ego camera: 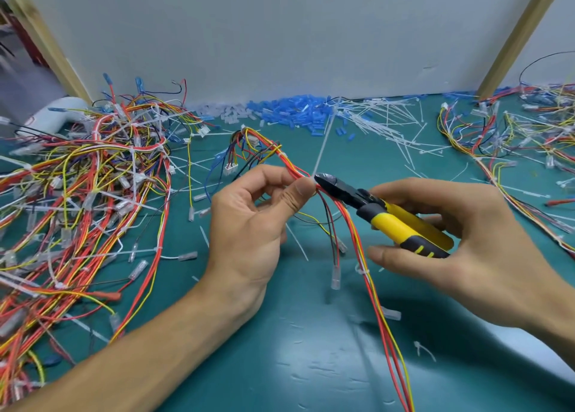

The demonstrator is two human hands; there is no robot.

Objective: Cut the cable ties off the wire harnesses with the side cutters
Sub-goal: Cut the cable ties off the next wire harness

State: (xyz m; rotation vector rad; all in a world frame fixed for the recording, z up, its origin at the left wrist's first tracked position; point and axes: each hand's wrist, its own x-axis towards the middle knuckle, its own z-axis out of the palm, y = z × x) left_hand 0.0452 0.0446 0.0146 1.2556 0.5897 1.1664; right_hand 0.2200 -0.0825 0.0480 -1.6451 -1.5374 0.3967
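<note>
Head view, left grip (249, 225) pinching harness (384, 318) beside cable tie (322, 150), side cutters (389, 221) touching

Your side cutters (382, 212) have dark, dull metal blades and glossy yellow-and-grey plastic grips, the cable tie (323, 145) is translucent white plastic, and the teal counter (311, 333) looks smooth with a slight sheen.

Bright, even light; soft shadows and small glints on the near mat (311, 365). Far left edge blurred; wooden posts (521, 38) splay outward.
</note>
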